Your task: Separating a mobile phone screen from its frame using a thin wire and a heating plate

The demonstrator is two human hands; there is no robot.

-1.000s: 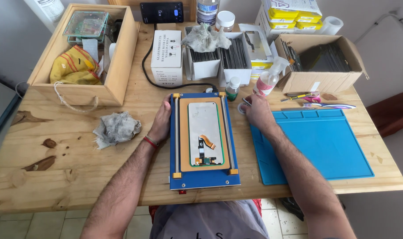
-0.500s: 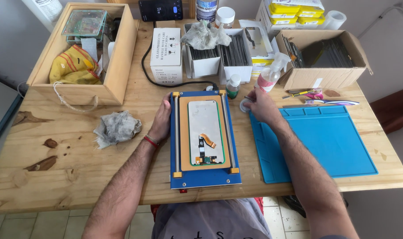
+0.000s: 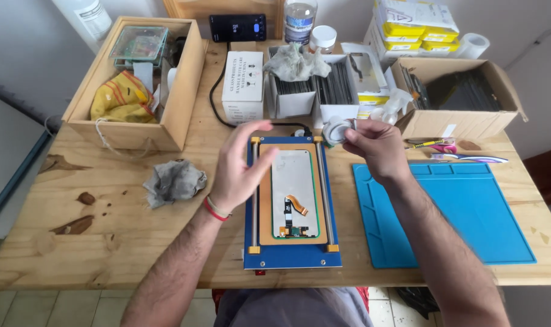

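Right now my left hand (image 3: 236, 166) hovers open above the wooden counter (image 3: 106, 242), fingers spread and slightly blurred, just left of the blue heating plate (image 3: 292, 257) and holding nothing. My right hand (image 3: 375, 148) is raised just past the plate's far right corner, its fingers pinching a small white roll of tape (image 3: 336, 130), which sits at my fingertips above the counter, between the plate and the open cardboard box (image 3: 463, 118). On the plate lies a phone screen (image 3: 293, 191), face down inside a tan frame, with an orange flex cable (image 3: 298, 206) showing near its lower end. To the right of the plate lies a blue work mat (image 3: 463, 224), and my right forearm crosses its near left corner. A crumpled grey rag (image 3: 174, 180) rests on the counter well to the left of my left hand. Farther back on the left stands a wooden crate (image 3: 181, 97) with a yellow cloth (image 3: 121, 100) inside. Behind the plate are a white box (image 3: 243, 85) and two open boxes of dark sheets (image 3: 315, 91), with another crumpled cloth (image 3: 295, 60) on top. A few slim tools (image 3: 445, 148) lie by the far edge of the mat.
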